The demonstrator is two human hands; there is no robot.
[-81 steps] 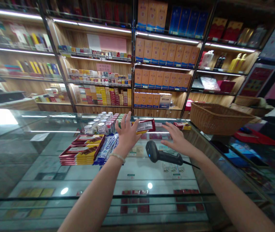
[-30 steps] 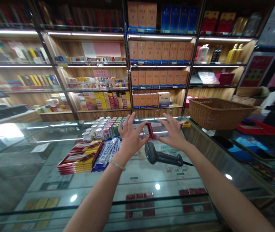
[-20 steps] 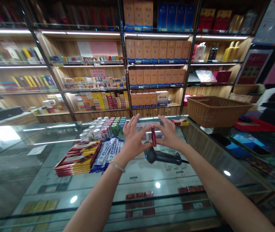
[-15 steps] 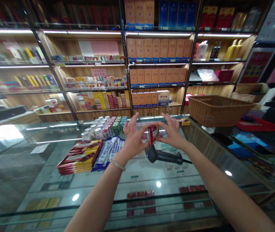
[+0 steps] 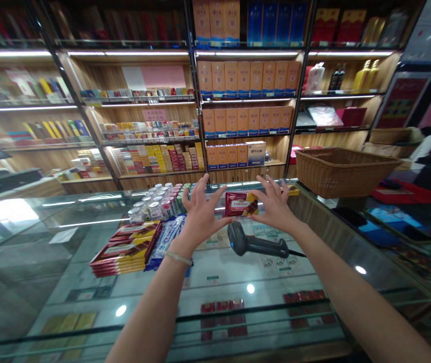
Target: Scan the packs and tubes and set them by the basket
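Note:
A small red-and-yellow chocolate packet (image 5: pixel 238 204) is held up over the glass counter, its printed broad face toward me. My right hand (image 5: pixel 278 207) grips its right end between thumb and forefinger, the other fingers raised. At the packet's left end, my left hand (image 5: pixel 202 217) has its thumb and forefinger spread apart; whether the thumb tip touches the lower edge I cannot tell. Just below lies a black barcode scanner (image 5: pixel 257 244), its head to the left and a cable running right. Stacked similar chocolate packets (image 5: pixel 124 249) and blue-and-white wrapped bars (image 5: pixel 165 242) lie left of my left hand.
Several rows of cans (image 5: pixel 158 199) stand behind the bars. A wicker basket (image 5: pixel 344 174) sits at the right on the counter, near a red mat (image 5: pixel 416 191). The glass counter (image 5: pixel 223 269) shows goods beneath it. Lit shelves of boxed goods line the back wall.
The packet has turned from its narrow edge to its broad printed face. My left hand has moved left and loosened from it, while my right hand has shifted slightly right, still gripping it.

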